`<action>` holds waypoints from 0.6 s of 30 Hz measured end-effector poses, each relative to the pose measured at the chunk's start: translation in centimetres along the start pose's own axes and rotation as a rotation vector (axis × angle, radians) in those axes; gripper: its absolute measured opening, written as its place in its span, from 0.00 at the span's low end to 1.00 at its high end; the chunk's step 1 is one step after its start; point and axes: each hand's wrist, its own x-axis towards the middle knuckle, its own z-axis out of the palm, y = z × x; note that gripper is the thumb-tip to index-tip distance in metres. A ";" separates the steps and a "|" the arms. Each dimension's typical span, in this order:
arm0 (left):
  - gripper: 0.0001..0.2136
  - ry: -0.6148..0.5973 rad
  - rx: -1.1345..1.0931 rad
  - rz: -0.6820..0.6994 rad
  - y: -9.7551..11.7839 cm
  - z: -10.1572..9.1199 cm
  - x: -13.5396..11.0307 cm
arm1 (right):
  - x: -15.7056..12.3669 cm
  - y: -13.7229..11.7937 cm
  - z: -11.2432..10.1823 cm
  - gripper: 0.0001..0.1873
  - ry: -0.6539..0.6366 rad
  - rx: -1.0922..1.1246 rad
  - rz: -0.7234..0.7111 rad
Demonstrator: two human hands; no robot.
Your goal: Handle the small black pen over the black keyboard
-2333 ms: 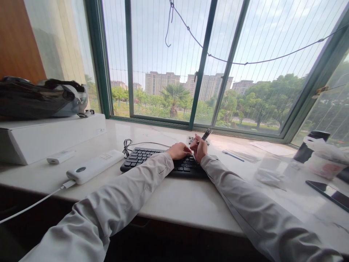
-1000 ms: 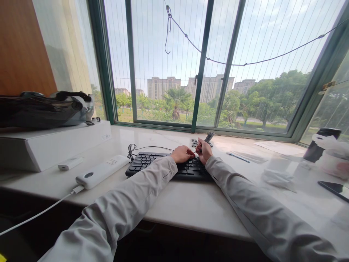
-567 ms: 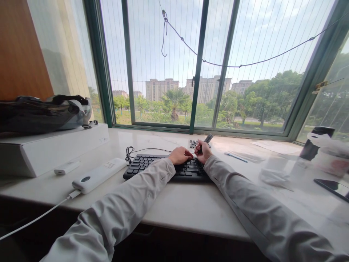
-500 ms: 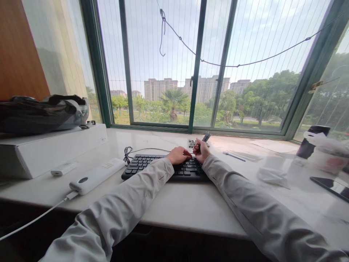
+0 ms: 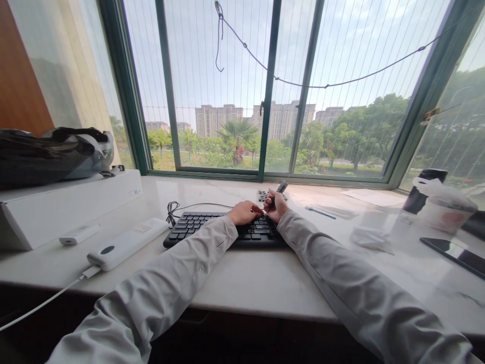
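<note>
A black keyboard [image 5: 189, 227] lies flat on the white sill, partly covered by my hands and sleeves. Over its right half my left hand [image 5: 244, 212] rests with bent fingers, its fingertips low at the keys near my right hand. Whether those fingertips pinch something small is hidden. My right hand [image 5: 278, 206] is closed around a dark, slim tool [image 5: 282, 186] whose upper end sticks out above the fist; its lower end and exact kind cannot be made out. Just behind the hands lie several small black pieces that look like loose keycaps [image 5: 262, 195].
On the left are a white power bank [image 5: 127, 245] with a cable, a small white device [image 5: 79, 235] and a white box [image 5: 76, 207] under a dark helmet-like item [image 5: 49, 157]. At right are a pen [image 5: 321, 212], a clear plastic bag [image 5: 369, 236], a phone [image 5: 454, 255] and a bagged tub [image 5: 443, 210].
The whole view has shifted slightly, so things appear a little further left. Both hands stay at the keyboard, the right still gripping the dark tool, with only small finger movement.
</note>
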 end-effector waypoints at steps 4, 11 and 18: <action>0.13 0.009 -0.004 0.000 0.0 0.1 0.0 | 0.3 0.7 0.0 0.17 -0.010 -0.037 -0.076; 0.14 0.043 0.020 -0.033 0.3 -0.1 -0.2 | 0.7 1.7 0.1 0.18 -0.013 -0.056 -0.209; 0.13 0.024 0.013 -0.025 0.5 -0.2 -0.4 | 0.7 1.9 0.1 0.21 -0.021 -0.064 -0.244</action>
